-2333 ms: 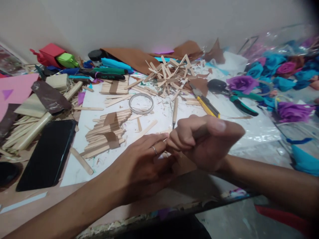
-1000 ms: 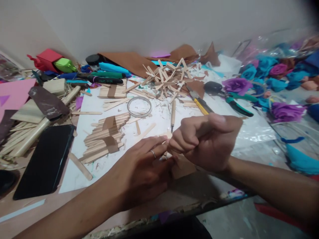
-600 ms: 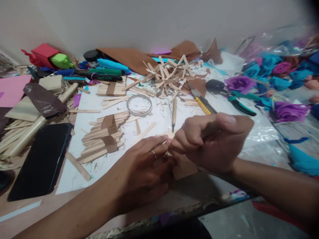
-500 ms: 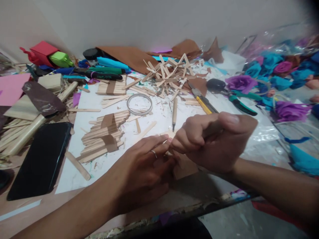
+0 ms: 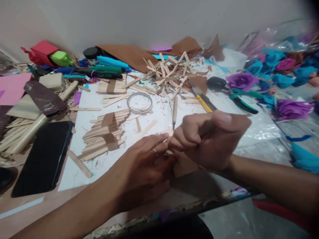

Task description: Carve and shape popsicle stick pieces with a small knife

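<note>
At the near middle of the table, both my hands meet over a small pale wooden piece (image 5: 170,131), mostly covered by fingers. My left hand (image 5: 142,169), wearing a ring, has its fingers bent together and pressed down on this piece. My right hand (image 5: 209,141) is closed in a fist, thumb on top, its fingertips against my left fingers; whatever it grips is hidden. Beneath them lies a flat brown piece (image 5: 184,165). Just beyond my fingers is a carving tool (image 5: 174,111) with a wooden handle and thin metal tip.
Banded craft stick bundles (image 5: 103,132) and a tape roll (image 5: 140,103) lie on white paper. Behind are a stick pile (image 5: 169,74) and a yellow cutter (image 5: 203,99). A phone (image 5: 43,157) and hammer (image 5: 37,132) lie left; pliers (image 5: 241,101) and paper flowers (image 5: 292,108) right.
My right fist has shifted slightly left and up in view, staying against my left fingers. My left hand stays nearly in place. The whole view has moved slightly.
</note>
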The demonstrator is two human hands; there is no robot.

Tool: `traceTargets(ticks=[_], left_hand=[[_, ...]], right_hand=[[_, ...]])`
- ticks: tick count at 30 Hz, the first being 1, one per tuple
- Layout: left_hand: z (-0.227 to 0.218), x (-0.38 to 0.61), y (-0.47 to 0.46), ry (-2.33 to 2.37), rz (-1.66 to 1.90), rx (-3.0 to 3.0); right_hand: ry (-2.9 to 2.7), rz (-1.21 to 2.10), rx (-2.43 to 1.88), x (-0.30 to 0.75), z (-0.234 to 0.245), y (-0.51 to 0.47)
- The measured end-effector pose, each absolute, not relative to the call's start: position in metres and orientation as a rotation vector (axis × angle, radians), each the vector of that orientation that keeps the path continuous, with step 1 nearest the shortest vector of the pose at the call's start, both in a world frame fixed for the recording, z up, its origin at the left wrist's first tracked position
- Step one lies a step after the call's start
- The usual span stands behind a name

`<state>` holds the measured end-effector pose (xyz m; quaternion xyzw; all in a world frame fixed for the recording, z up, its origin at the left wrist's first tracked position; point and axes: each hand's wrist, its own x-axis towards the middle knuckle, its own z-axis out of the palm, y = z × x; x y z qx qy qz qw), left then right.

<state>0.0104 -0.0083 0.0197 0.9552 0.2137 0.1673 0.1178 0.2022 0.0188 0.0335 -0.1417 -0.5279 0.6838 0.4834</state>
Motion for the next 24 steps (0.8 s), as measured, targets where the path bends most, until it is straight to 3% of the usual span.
traceTargets(ticks=[6,15,21,24], left_hand=[[0.009,0.006,-0.009,0.642,0.518,2.777],[0.010,0.002,-0.010,0.657,0.510,2.885],[0.007,0.002,-0.013,0.663,0.575,2.927],[0.005,0.001,-0.012,0.648,0.624,2.912]], right_hand=[[-1.251,1.523,-0.326,0.195,0.019,0.007],[-1.130,1.731,-0.259,0.195,0.019,0.018],[-1.197,1.546,-0.207,0.211,0.052,0.010],[-1.165,1.446,-0.403,0.222,0.070,0.013]])
